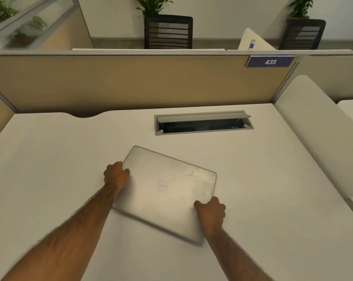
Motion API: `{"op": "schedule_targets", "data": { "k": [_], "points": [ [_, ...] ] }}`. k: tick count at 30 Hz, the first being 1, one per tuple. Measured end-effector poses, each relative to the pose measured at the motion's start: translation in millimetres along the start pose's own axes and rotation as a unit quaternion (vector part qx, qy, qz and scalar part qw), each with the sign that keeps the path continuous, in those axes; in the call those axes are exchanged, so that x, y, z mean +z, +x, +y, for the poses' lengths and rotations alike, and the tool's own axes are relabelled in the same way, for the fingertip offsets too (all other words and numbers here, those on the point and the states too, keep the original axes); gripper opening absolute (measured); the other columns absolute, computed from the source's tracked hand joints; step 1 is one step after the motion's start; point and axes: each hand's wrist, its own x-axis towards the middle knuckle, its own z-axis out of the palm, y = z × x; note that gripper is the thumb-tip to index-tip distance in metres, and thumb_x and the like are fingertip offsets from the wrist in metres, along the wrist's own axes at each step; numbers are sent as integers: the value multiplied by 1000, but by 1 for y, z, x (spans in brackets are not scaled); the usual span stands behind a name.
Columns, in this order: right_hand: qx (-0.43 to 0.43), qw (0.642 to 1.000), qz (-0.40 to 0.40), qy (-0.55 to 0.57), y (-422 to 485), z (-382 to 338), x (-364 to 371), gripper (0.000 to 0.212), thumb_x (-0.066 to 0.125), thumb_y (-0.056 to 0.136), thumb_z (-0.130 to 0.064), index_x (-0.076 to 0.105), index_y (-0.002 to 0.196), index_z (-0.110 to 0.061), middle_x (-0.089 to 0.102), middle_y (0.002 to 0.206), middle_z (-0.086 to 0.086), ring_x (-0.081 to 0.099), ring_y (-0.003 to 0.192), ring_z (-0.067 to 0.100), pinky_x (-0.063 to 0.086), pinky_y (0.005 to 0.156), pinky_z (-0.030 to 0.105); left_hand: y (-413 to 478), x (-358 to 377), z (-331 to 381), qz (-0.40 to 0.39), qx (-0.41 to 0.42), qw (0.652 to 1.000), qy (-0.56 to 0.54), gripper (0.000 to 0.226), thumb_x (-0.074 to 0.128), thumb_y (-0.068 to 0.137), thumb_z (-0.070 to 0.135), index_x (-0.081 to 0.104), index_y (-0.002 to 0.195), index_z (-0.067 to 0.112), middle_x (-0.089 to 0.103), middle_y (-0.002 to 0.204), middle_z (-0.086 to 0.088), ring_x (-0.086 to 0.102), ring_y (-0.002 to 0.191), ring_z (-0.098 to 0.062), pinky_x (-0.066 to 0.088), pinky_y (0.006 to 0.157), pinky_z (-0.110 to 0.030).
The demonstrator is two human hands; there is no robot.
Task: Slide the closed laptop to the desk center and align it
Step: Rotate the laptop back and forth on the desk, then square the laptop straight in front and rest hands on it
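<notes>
Closed silver metal laptop [165, 191] lies flat on the off-white counter [50, 159], roughly mid-counter, just in front of the grey recessed cable tray [204, 122] with its flap raised. Lid is skewed: its edges run at a clear angle to the counter's back edge and the tan partition panel [131, 82], far-left corner pointing toward the tray.

Left hand [116, 175] grips the laptop's left edge near the far corner, fingers curled round the rim, thumb on the lid. Right hand [211, 211] holds the near-right side, fingers wrapped over the edge. Both grips are closed on the laptop; whether it is lifted off the surface at all, cannot tell. Near edge is blurred.

Handling, judged: stiff slab, moderately heavy, will not flex. Smooth metal shell on a smooth counter should slide easily; rubber feet underneath, if present, may drag and jerk. Lid surface shows scuffs at the far right, so it marks readily. Best hold is at opposite edges, as now, giving a good turning couple. Avoid pressing on the lid centre over the screen.

Position looks about right; rotation to square it with the counter edge remains.
</notes>
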Motion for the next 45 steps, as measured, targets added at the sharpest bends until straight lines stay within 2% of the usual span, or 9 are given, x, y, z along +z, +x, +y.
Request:
{"op": "schedule_targets", "data": {
  "k": [2, 5, 9, 14, 17, 19, 22, 33, 45],
  "points": [
    [7, 1000, 10, 26, 2, -1, 1, 56, 68, 84, -25, 53, 134, -5, 51, 132, 22, 52, 124, 45, 50, 98, 45, 0, -3, 2, 5, -2, 999, -34, 50, 60, 90, 21, 56, 138, 10, 57, 140, -19, 53, 127, -41, 42, 107, -42],
    [0, 999, 10, 51, 3, 1, 1, 55, 68, 83, -24, 54, 135, -11, 52, 130, 20, 54, 122, 43, 49, 96, 43, -2, -6, -2, 1, 2, 996, -94, 34, 62, 86, 12, 67, 120, 12, 67, 129, -15, 63, 109, -34, 45, 98, -35],
    [-10, 998, 2, 68, 4, 4, -3, 56, 72, 79, -27, 58, 132, -15, 56, 126, 16, 57, 117, 40, 53, 92, 41, 10, -2, -21, -20, -5, 989, -147, 69, 60, 66, 27, 62, 134, 16, 71, 123, -11, 68, 108, -33, 51, 102, -45],
    [-34, 997, -4, 74, 13, 2, -15, 63, 79, 71, -34, 61, 130, -19, 60, 123, 12, 61, 113, 37, 55, 89, 42, -16, 1, -26, -2, -9, 982, -188, 58, 58, 67, 24, 68, 125, 20, 74, 111, -8, 70, 96, -33, 56, 92, -46],
    [-59, 996, -5, 62, 24, -4, -24, 75, 79, 63, -45, 61, 132, -22, 61, 125, 10, 62, 116, 37, 55, 95, 46, -34, 4, -24, 16, -8, 978, -207, 47, 61, 79, 13, 67, 125, 17, 73, 109, -9, 68, 96, -34, 56, 90, -43],
    [-71, 996, -5, 51, 35, -7, -28, 86, 77, 54, -55, 62, 133, -25, 64, 124, 8, 65, 114, 35, 56, 96, 47, -42, 5, -22, 30, -15, 976, -216, 52, 58, 73, 20, 68, 123, 16, 72, 106, -9, 68, 95, -35, 56, 90, -44],
    [-91, 995, -5, 48, 60, -8, -33, 88, 77, 46, -62, 65, 126, -28, 69, 119, 3, 70, 105, 30, 59, 92, 48, -49, 9, -22, 49, -29, 972, -226, 64, 54, 63, 26, 66, 126, 18, 73, 111, -9, 69, 95, -35, 56, 92, -46],
    [-134, 990, -31, 27, 84, -27, -45, 75, 82, 49, -53, 70, 118, -25, 72, 112, 2, 72, 97, 28, 61, 87, 46, -63, 22, -22, 79, -62, 958, -270, 68, 51, 61, 21, 63, 128, 18, 72, 115, -10, 70, 95, -37, 57, 90, -49],
    [-131, 990, -53, -2, 97, -24, -23, 89, 75, 42, -60, 66, 124, -27, 68, 116, 3, 68, 106, 30, 59, 91, 46, -61, 25, -39, 92, -106, 956, -258, 59, 49, 67, 21, 65, 124, 20, 71, 113, -8, 68, 97, -38, 57, 91, -51]
  ]
}}
